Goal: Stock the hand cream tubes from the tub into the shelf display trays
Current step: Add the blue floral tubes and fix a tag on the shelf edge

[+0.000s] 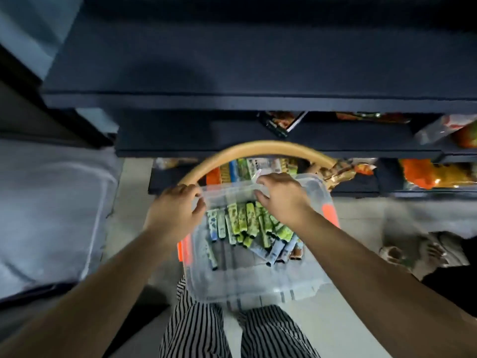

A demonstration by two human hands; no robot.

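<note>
A clear plastic tub with orange side latches sits on the pale floor in front of a dark shelf unit, just ahead of the person's striped trousers. Inside the tub lies a loose heap of hand cream tubes, mostly green-patterned ones in the middle, with a few blue and white ones at the left and lower right. The left hand rests at the tub's far left corner, its fingers curled over the rim and gripping it. The right hand reaches over the far edge of the tub, its fingers bent downward around something pale and clear; what exactly it grips is too blurred to tell. A curved tan handle arches across just beyond both hands. Behind it, on the lowest shelf, a display tray holds upright tubes in orange, green and blue, standing side by side. To the right, the shelves hold orange and yellow snack packets. At the left lies a large clear lid flat on the floor. At the right edge, a sandalled foot of another person shows.
</note>
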